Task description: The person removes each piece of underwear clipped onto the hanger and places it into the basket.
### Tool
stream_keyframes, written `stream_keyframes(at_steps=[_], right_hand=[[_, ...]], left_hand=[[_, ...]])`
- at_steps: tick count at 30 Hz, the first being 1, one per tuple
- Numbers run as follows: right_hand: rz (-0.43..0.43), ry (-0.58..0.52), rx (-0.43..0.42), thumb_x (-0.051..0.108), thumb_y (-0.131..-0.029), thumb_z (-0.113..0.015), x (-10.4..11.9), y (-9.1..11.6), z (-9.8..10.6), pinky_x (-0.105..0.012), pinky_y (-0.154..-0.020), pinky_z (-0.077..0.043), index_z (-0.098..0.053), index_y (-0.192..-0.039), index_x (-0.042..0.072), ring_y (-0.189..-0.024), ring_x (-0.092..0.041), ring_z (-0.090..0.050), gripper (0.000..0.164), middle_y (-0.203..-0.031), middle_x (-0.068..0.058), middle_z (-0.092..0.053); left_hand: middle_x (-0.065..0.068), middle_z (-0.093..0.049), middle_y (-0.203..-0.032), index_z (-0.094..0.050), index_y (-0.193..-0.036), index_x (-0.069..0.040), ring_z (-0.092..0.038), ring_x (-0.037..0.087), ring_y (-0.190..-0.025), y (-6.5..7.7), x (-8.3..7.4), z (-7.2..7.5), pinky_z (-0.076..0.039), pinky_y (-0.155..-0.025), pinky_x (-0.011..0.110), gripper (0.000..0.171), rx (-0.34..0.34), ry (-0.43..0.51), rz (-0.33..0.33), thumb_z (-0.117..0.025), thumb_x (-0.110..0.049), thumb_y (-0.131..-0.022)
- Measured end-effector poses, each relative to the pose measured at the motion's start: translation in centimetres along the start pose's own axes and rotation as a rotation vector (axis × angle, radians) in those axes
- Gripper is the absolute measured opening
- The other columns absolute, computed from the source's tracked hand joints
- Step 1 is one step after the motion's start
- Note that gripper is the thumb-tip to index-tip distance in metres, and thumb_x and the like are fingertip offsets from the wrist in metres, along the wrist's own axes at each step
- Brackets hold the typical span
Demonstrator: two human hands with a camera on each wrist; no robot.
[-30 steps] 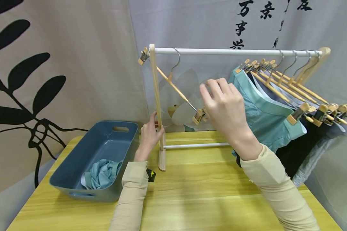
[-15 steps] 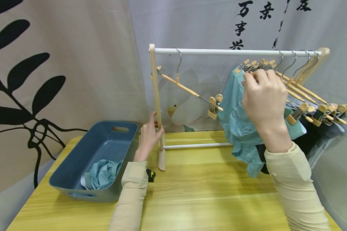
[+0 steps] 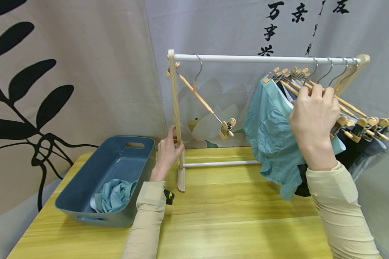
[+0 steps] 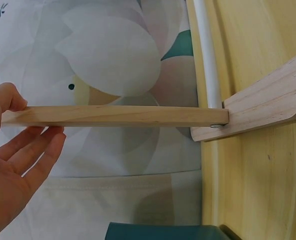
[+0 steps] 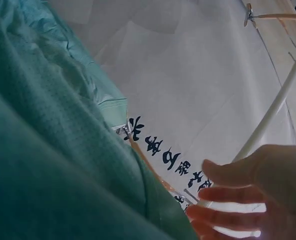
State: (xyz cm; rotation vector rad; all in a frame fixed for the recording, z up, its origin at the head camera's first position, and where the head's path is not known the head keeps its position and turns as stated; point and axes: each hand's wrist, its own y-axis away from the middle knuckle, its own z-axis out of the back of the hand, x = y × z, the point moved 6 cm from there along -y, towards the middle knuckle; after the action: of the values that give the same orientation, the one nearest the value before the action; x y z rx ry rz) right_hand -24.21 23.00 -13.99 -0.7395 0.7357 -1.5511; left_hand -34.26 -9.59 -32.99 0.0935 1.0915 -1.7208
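My left hand (image 3: 166,154) grips the left wooden upright (image 3: 175,108) of a small clothes rack, thumb on one side and fingers on the other. My right hand (image 3: 316,126) is over the clip hangers (image 3: 350,106) bunched at the right end of the rail (image 3: 269,59). In the right wrist view its thumb stands apart from its fingers, the fingertips close to a hanger. Teal shorts (image 3: 269,133) hang at the front of the bunch, partly behind that hand. A bare clip hanger (image 3: 196,94) hangs tilted near the left upright.
A blue basin (image 3: 84,190) on the left of the wooden table (image 3: 214,223) holds a crumpled teal garment (image 3: 115,196). Black and grey garments (image 3: 360,162) hang behind the teal shorts. A printed curtain (image 3: 116,72) backs the table.
My right hand has moved right, from near the bare hanger to the bunched hangers. The bare hanger has swung about. The teal shorts spread further left and lower than one second ago. My left hand stays put.
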Motion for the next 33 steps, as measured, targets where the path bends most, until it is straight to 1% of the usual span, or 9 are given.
stream_keyframes(at_steps=[4,7,9,12,14,17,23,26,33], right_hand=[[-0.079,0.066,0.161,0.005,-0.084,-0.050,-0.8,0.0,-1.0,-0.059,-0.074,-0.039,-0.051,-0.109,-0.012,-0.095,-0.051,-0.046,0.030,-0.108,-0.034,-0.049],[-0.113,0.113,0.253,0.001,-0.079,-0.045,-1.2,0.0,-1.6,-0.058,-0.077,-0.038,-0.048,-0.110,-0.013,-0.095,-0.053,-0.045,0.033,-0.110,-0.035,-0.047],[-0.125,0.132,0.292,0.000,-0.078,-0.044,-1.5,0.0,-1.9,-0.058,-0.080,-0.037,-0.047,-0.111,-0.013,-0.096,-0.053,-0.044,0.036,-0.110,-0.036,-0.046],[-0.139,0.133,0.312,0.001,-0.079,-0.044,-1.9,-0.1,-2.2,-0.058,-0.085,-0.035,-0.046,-0.114,-0.013,-0.099,-0.054,-0.043,0.037,-0.112,-0.036,-0.045],[-0.146,0.119,0.307,0.000,-0.079,-0.044,-2.1,-0.2,-2.4,-0.058,-0.086,-0.035,-0.046,-0.114,-0.013,-0.099,-0.054,-0.043,0.038,-0.114,-0.037,-0.044],[-0.150,0.103,0.276,-0.001,-0.077,-0.044,-2.4,-0.2,-2.5,-0.058,-0.077,-0.039,-0.048,-0.110,-0.012,-0.093,-0.053,-0.046,0.035,-0.111,-0.036,-0.044],[-0.129,0.045,0.154,-0.004,-0.075,-0.037,-2.7,-0.2,-2.5,-0.058,-0.058,-0.037,-0.051,-0.091,-0.014,-0.076,-0.051,-0.049,0.023,-0.092,-0.037,-0.051],[-0.124,0.012,0.111,-0.004,-0.074,-0.037,-2.8,0.0,-2.5,-0.058,-0.054,-0.035,-0.051,-0.084,-0.014,-0.071,-0.051,-0.049,0.021,-0.082,-0.037,-0.053],[-0.112,-0.032,0.059,-0.003,-0.072,-0.038,-2.8,0.1,-2.5,-0.057,-0.051,-0.033,-0.051,-0.080,-0.014,-0.065,-0.051,-0.046,0.020,-0.077,-0.037,-0.053]], left_hand=[[0.019,-0.068,-0.094,-0.037,-0.131,-0.010,-0.068,0.031,-0.086,0.0,0.0,0.0,-0.054,-0.068,0.044,0.056,-0.003,-0.001,-0.001,-0.062,-0.011,-0.081],[0.019,-0.068,-0.095,-0.036,-0.131,-0.011,-0.068,0.031,-0.086,0.0,0.2,0.0,-0.054,-0.069,0.044,0.056,0.005,0.002,0.009,-0.062,-0.011,-0.081],[0.018,-0.068,-0.096,-0.036,-0.132,-0.012,-0.068,0.030,-0.087,-0.1,0.3,-0.1,-0.054,-0.069,0.044,0.056,0.013,0.003,0.019,-0.061,-0.012,-0.081],[0.018,-0.068,-0.096,-0.036,-0.132,-0.013,-0.068,0.030,-0.087,0.0,0.3,0.0,-0.054,-0.069,0.043,0.057,0.019,0.008,0.027,-0.061,-0.012,-0.081],[0.018,-0.068,-0.096,-0.036,-0.132,-0.013,-0.068,0.030,-0.087,0.0,0.3,0.0,-0.054,-0.069,0.043,0.057,0.020,0.007,0.029,-0.061,-0.012,-0.081],[0.018,-0.069,-0.096,-0.036,-0.132,-0.012,-0.068,0.031,-0.087,0.0,0.3,0.0,-0.054,-0.069,0.043,0.057,0.014,0.004,0.022,-0.062,-0.011,-0.081],[0.018,-0.069,-0.095,-0.036,-0.132,-0.012,-0.068,0.030,-0.086,-0.1,0.2,0.1,-0.054,-0.069,0.044,0.058,0.001,0.001,0.009,-0.063,-0.010,-0.080],[0.018,-0.068,-0.095,-0.036,-0.132,-0.012,-0.068,0.030,-0.087,0.0,0.2,0.1,-0.054,-0.068,0.043,0.057,0.006,0.000,0.012,-0.062,-0.011,-0.081],[0.018,-0.068,-0.096,-0.036,-0.133,-0.012,-0.068,0.031,-0.087,0.0,0.2,0.1,-0.054,-0.069,0.043,0.057,0.013,0.000,0.018,-0.061,-0.013,-0.082]])
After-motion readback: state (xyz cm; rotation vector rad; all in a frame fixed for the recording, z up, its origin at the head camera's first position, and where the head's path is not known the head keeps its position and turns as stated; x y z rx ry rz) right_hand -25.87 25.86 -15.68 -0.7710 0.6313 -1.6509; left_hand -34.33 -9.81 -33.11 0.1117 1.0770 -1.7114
